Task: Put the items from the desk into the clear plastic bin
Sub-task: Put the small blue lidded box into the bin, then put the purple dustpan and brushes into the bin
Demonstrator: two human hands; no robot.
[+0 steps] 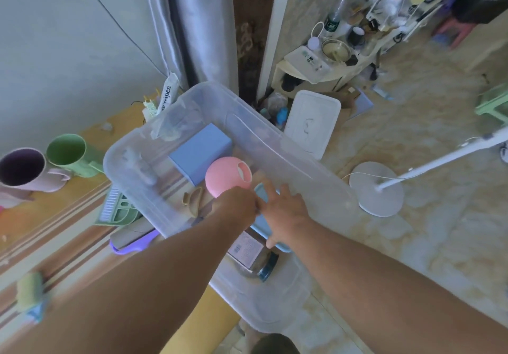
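Observation:
The clear plastic bin (132,158) sits on the desk's right end, partly over the edge. Inside lie a blue box (199,151), a pink round shell (226,177), a tan hair clip (193,199), a light-blue flat tray (262,224) and a dark-lidded jar (255,257) on its side. Both my hands reach into the bin. My left hand (237,206) touches the lower side of the pink shell; whether it grips it is hidden. My right hand (286,212) rests fingers spread on the light-blue tray.
On the desk (55,216) stand a purple mug (23,170) and a green mug (70,154), a green comb rack (116,209), a purple brush (132,241) and a wipes pack (166,96). The bin's white lid (313,122) and a fan base (376,188) are on the floor.

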